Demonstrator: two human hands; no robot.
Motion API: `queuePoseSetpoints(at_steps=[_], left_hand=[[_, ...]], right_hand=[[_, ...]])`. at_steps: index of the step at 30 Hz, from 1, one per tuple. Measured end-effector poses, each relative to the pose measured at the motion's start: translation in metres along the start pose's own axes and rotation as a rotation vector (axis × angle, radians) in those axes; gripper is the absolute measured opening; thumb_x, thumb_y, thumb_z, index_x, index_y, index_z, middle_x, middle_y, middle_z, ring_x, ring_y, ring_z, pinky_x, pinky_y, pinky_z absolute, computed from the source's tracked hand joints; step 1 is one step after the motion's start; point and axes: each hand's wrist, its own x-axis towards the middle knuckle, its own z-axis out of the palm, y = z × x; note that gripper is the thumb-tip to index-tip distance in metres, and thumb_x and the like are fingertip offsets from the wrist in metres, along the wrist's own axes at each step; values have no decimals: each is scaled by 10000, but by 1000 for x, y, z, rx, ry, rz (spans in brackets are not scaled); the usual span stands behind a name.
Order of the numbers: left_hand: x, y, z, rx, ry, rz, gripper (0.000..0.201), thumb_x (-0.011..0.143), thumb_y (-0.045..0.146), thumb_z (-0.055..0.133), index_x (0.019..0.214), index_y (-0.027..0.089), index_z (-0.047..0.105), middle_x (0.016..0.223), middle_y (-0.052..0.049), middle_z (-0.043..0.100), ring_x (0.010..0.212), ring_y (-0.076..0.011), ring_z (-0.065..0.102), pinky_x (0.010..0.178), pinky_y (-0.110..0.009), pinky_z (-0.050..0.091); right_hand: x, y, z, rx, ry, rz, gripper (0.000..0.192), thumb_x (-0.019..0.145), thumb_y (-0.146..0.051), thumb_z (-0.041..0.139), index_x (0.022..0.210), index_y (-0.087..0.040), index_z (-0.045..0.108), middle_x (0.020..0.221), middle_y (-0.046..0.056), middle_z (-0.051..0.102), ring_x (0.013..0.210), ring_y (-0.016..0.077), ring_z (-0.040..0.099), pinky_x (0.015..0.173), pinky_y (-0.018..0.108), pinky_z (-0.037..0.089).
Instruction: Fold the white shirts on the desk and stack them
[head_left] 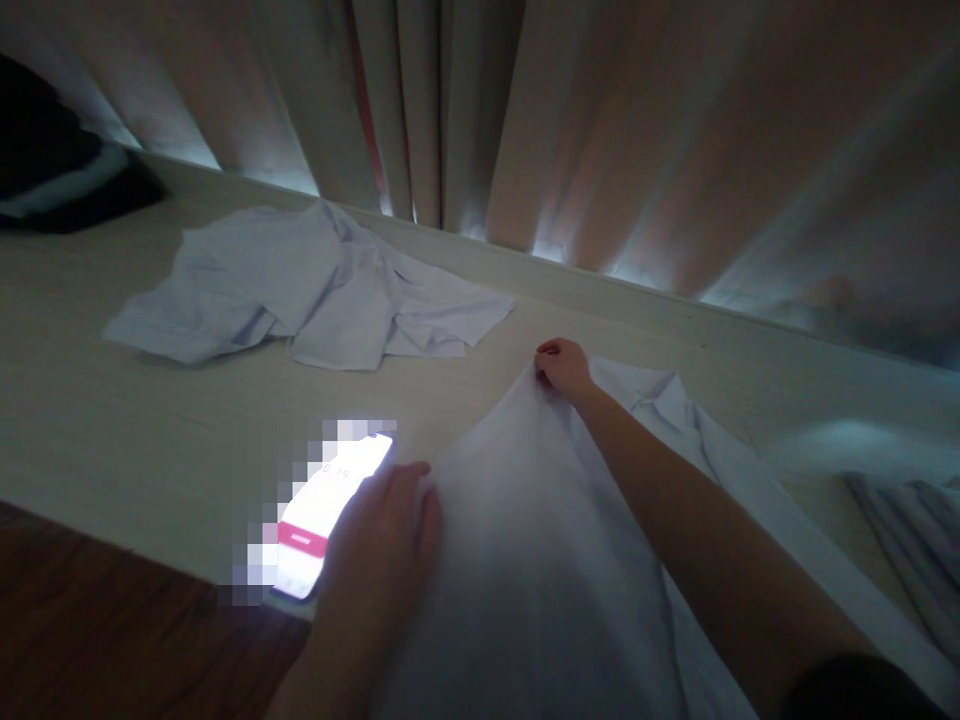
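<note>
A white shirt (525,560) spreads across the lower middle and runs toward the right; its shape is partly covered by my arms. My right hand (564,370) pinches its far edge and lifts the fabric to a peak. At the shirt's left edge is my left hand (390,525), a little blurred, with fingers bent and the thumb on the cloth side; the edge seems to run between them. Just left of that hand lies a lit phone (341,510), its screen showing a red bar, partly hidden by the fingers.
Another crumpled white garment (315,285) lies on the pale surface (150,420) beyond the phone. Long curtains (615,130) hang along the back. Dark fabric (60,150) sits at far left, striped cloth (911,540) at right. Brown wood (112,620) borders the near left.
</note>
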Motion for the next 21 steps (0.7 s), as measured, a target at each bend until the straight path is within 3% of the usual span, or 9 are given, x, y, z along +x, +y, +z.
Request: queuePoseSetpoints(at_steps=[3, 6, 11, 15, 21], left_hand=[[-23, 6, 30, 18, 112, 260, 352, 881, 319, 359, 1152, 203, 551, 1149, -93, 616, 1082, -221, 557, 904, -378, 471], [-39, 8, 60, 99, 193, 414, 434, 860, 366, 402, 1232, 167, 503, 1277, -140, 555, 1181, -280, 506, 907, -426, 478], [-42, 5, 76, 190, 162, 380, 565, 840, 435, 434, 1333, 159, 412, 1386, -167, 452, 1278, -337, 409, 961, -496, 431], [-44, 5, 77, 174, 106, 348, 631, 829, 465, 437, 1386, 187, 338, 1446, -137, 380, 1333, -330, 329, 1028, -508, 365], [-46, 6, 79, 136, 111, 318, 750, 827, 459, 421, 1434, 89, 181, 1460, -154, 348, 1372, -301, 254, 1074, -486, 318]], right_hand=[[-8, 1, -8, -130, 145, -163, 255, 763, -175, 463, 956, -172, 630, 960, 88, 661, 898, 190, 590, 824, 314, 443], [-23, 4, -12, -257, 140, -318, 271, 793, -178, 428, 972, -164, 631, 998, 92, 652, 940, 189, 572, 864, 312, 414], [-42, 13, -9, -436, -31, -410, 312, 863, -177, 374, 1047, -175, 626, 1088, 100, 632, 1036, 195, 536, 911, 315, 375], [-42, 18, -5, -485, -5, -414, 278, 871, -185, 400, 1021, -168, 634, 1055, 107, 627, 1014, 201, 529, 898, 314, 367], [-39, 24, -3, -517, 2, -451, 285, 876, -227, 427, 1080, -163, 616, 1093, 116, 585, 1020, 211, 496, 877, 302, 355]])
